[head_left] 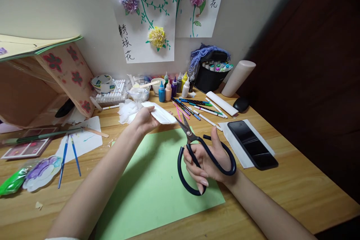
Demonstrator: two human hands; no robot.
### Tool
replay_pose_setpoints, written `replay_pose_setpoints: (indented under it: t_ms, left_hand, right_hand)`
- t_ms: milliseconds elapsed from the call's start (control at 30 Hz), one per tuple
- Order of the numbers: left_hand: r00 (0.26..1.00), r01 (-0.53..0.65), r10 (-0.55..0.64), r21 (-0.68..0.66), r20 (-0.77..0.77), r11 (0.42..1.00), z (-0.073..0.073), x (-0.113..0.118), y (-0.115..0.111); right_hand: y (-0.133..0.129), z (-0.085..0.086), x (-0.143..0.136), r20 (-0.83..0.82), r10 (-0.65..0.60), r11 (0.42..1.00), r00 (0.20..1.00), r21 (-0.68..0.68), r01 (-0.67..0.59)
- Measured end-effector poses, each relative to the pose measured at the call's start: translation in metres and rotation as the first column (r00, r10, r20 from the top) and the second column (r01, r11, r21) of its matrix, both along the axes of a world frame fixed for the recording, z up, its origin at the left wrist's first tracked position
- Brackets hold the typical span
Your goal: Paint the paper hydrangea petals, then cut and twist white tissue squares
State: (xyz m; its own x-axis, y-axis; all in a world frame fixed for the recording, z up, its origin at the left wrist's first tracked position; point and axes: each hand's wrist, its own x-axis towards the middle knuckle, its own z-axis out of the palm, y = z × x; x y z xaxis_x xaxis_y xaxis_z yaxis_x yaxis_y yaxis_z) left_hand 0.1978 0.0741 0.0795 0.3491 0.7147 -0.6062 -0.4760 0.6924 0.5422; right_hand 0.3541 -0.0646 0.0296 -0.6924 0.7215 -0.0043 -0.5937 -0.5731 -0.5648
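The left hand [146,120] grips folded white paper [161,114], apparently uncut; the right [206,161], fingers curled, holds parted scissors [189,134].

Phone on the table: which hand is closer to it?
Right: that hand, gripping the scissors, is beside the phone. The left hand, pinching white paper, is farther across.

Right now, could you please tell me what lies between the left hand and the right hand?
In the head view, the white paper held by the left hand, then the parted scissor blades reaching from the right hand.
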Motion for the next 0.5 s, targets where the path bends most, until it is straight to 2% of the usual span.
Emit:
replay_pose_setpoints:
  t_ms: [167, 367, 500]
  left_hand:
    - [0.998, -0.050, 0.049, 0.026, 0.045, 0.998, 0.0021, -0.0006, -0.0001]
    - [0.997, -0.070, 0.069, 0.037, 0.039, 0.997, 0.0034, 0.0014, -0.0014]
    - [0.999, -0.043, 0.043, 0.056, 0.017, 0.997, 0.0046, 0.0033, -0.0041]
  right_hand:
    - [-0.0012, -0.0074, -0.0069, -0.018, 0.076, 0.997, 0.997, -0.006, -0.076]
    - [-0.0014, -0.0101, -0.0102, -0.068, 0.104, 0.994, 0.992, -0.014, -0.105]
    - [-0.0010, -0.0091, -0.0100, -0.068, 0.088, 0.996, 0.994, -0.021, -0.089]
